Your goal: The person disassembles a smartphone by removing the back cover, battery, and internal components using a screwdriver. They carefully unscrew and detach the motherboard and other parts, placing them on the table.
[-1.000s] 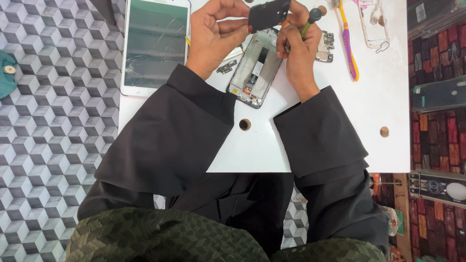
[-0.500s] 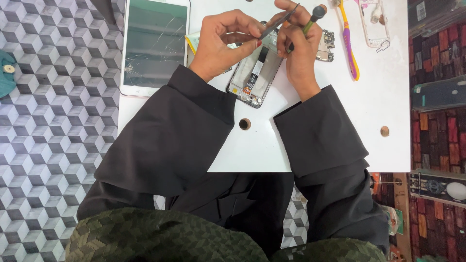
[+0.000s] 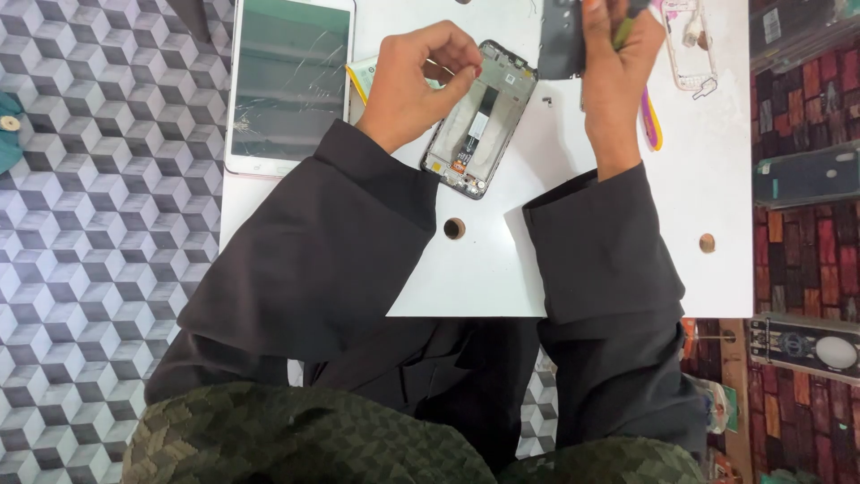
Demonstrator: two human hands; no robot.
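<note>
On the white desk (image 3: 537, 269) lie one opened phone frame (image 3: 479, 121), one cracked tablet (image 3: 288, 85) and one clear case (image 3: 694, 49). My left hand (image 3: 417, 85) pinches just above the frame; my right hand (image 3: 618, 67) grips one dark cover panel (image 3: 560, 40), lifted

Cracked white tablet (image 3: 288, 85) on white table (image 3: 618, 260), purple tool (image 3: 650, 125), clear phone case (image 3: 694, 49).
</note>
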